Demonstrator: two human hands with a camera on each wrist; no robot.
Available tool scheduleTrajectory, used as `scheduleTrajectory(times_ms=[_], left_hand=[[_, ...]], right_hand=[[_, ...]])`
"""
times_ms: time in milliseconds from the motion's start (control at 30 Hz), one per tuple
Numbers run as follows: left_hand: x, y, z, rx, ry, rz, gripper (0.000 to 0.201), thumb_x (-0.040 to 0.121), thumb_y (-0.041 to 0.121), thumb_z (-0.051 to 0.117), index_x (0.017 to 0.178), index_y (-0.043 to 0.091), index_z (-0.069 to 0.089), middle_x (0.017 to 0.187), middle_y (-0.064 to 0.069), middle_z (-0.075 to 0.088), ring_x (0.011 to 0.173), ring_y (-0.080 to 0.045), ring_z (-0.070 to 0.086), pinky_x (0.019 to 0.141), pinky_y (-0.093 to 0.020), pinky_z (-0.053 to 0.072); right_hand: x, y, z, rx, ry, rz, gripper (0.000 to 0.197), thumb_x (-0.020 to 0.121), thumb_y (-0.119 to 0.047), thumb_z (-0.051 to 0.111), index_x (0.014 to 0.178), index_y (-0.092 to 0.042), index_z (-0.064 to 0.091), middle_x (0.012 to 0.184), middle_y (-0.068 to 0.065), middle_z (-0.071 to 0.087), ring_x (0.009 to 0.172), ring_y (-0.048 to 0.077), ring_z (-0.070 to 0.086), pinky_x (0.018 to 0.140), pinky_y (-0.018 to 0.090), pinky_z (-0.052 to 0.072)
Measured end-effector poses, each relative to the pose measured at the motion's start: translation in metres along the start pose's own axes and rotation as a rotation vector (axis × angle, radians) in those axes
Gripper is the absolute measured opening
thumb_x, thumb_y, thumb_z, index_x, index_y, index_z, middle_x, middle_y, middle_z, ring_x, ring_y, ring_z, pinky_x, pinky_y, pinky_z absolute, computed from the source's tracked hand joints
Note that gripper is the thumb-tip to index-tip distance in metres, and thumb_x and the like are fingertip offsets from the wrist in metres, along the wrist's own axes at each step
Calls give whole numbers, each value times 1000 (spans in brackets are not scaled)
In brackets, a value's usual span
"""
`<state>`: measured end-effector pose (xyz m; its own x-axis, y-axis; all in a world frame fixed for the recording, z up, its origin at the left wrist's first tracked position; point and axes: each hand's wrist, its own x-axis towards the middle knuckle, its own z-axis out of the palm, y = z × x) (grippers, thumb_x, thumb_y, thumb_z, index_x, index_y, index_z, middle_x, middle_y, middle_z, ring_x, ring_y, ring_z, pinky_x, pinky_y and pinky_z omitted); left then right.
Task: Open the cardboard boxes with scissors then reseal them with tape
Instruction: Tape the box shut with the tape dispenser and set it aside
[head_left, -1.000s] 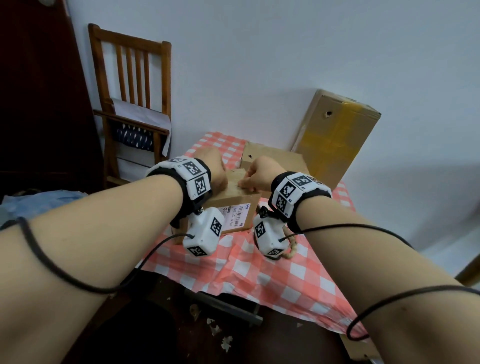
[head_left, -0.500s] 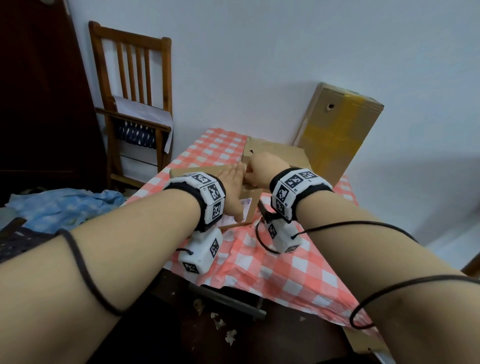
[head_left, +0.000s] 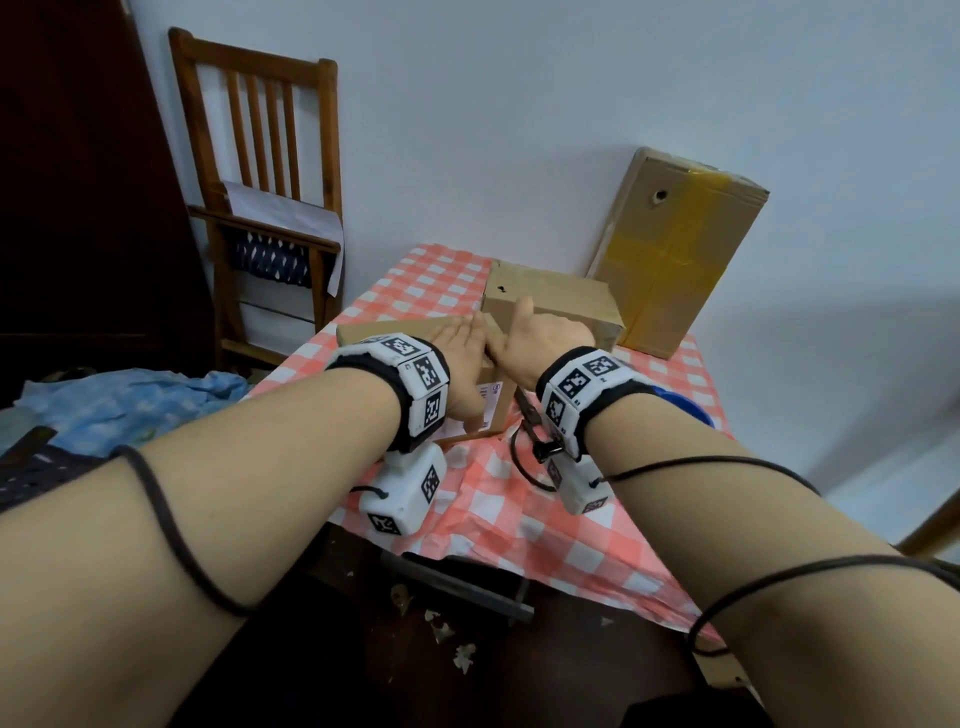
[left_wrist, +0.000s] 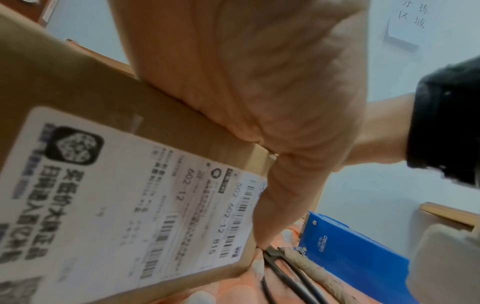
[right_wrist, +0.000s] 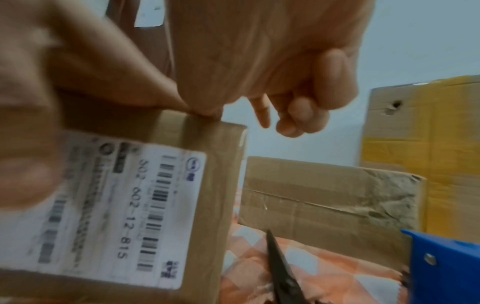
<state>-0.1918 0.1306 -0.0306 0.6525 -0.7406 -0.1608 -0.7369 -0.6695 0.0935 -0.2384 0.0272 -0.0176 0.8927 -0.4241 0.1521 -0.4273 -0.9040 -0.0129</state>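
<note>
Both hands lie on top of the small labelled box (head_left: 395, 332) at the near middle of the table (head_left: 524, 519), which wears a red-and-white checked cloth. The left hand (head_left: 460, 343) lies flat on the lid, fingers straight and pointing away, its thumb hanging down over the front face beside the white shipping label (left_wrist: 130, 207). The right hand (head_left: 540, 338) rests its thumb side on the box's right top corner; from the right wrist view its fingers look loosely curled round nothing, though that view is blurred and I can't be sure.

A second plain box (head_left: 550, 301) sits just behind, and a taller box with yellow tape (head_left: 675, 249) leans against the wall beyond it. The dark scissors (right_wrist: 283, 273) lie on the cloth just right of the labelled box, and a blue tape dispenser (left_wrist: 350, 253) sits beside them. A wooden chair (head_left: 265, 192) stands off to the left.
</note>
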Motion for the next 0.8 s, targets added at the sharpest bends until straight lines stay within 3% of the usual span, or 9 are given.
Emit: scheduleTrajectory(times_ms=[67,133,200,233,367,467,533,667,800], left_hand=[[-3,2,-1,30,-15,8,119,77,38,75,150,1,-12,159,-16,-12,148,-27,-9,120,-34,0],[-3,3,-1,51,-11,13,115,79,39,73,151,2,-9,159,-16,-10,148,-26,-8,120,-34,0],[-3,1,-2,62,-17,19,113,78,40,73,152,4,-5,160,-15,-8,148,-26,-6,120,-36,2],[-3,1,-3,68,-13,21,112,78,41,73,152,5,-3,160,-15,-7,148,-26,-5,120,-36,3],[-4,3,-5,62,1,-17,113,76,48,72,151,2,2,159,-17,-1,147,-29,-2,120,-37,2],[-8,2,-11,-15,-18,-97,117,76,49,71,150,1,-5,157,-23,-14,146,-33,-12,118,-39,-3],[-9,2,-14,-49,-47,-97,112,80,48,68,151,2,-7,156,-24,-15,146,-35,-12,118,-41,-4],[-4,0,-13,-47,-71,-100,110,81,50,65,150,-1,-4,157,-24,-13,146,-35,-10,118,-41,-4],[-3,-1,-14,-32,-50,-95,110,78,50,68,150,-1,2,158,-23,-2,146,-34,-1,118,-40,3]], right_hand=[[3,9,0,41,-66,100,47,99,-48,33,119,-5,40,100,14,64,95,34,63,68,38,43],[6,20,2,133,-165,168,31,97,-23,43,118,0,45,114,20,63,104,36,61,78,40,48],[6,27,4,281,-189,197,19,96,-12,42,94,1,56,110,23,65,96,36,64,79,39,50],[5,27,3,383,-163,200,26,97,-16,40,83,-1,56,108,22,66,91,35,64,78,38,50],[6,8,2,545,-191,176,51,95,-49,42,81,-3,58,99,17,66,91,33,64,79,38,53],[9,-4,9,490,-217,125,46,98,-41,43,80,-1,58,99,20,66,90,35,62,69,32,44],[8,-3,13,430,-167,142,42,101,-31,40,97,4,63,101,20,64,91,33,60,69,29,40],[9,-2,10,454,-95,177,41,102,-17,31,104,7,63,109,21,65,100,33,61,75,30,42],[9,-1,12,512,-134,167,46,99,-38,38,94,1,61,97,18,64,89,32,60,70,30,41]])
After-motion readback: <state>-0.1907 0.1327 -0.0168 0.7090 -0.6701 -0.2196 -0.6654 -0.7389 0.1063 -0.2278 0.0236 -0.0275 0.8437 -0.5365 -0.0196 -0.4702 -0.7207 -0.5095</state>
